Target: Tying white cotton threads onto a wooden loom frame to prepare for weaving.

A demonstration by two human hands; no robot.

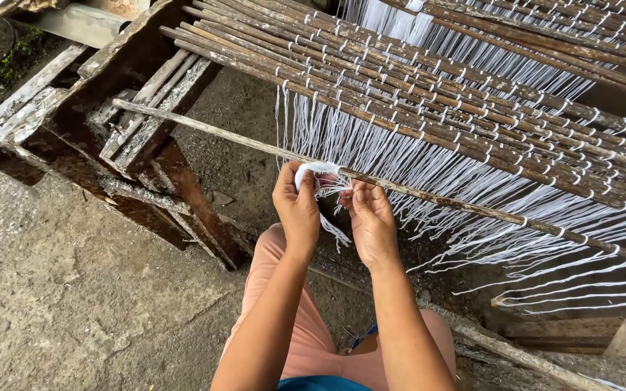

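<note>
Head view looks down on two bare hands working at a thin stick (204, 130) that lies across an old wooden frame (146, 137). Left hand (297, 206) has its grip clamped on a small bundle of white string (316, 171), held right at the stick; right hand (371, 217) pinches a strand of the same string just beside it, fingers together. Behind them a stack of tied sticks (429, 87) carries rows of hanging white threads (429, 166). Judging from this, the loop could slip along the smooth stick if the tension drops, and loose ends dangling under the hands could snag in the neighbouring threads.
</note>
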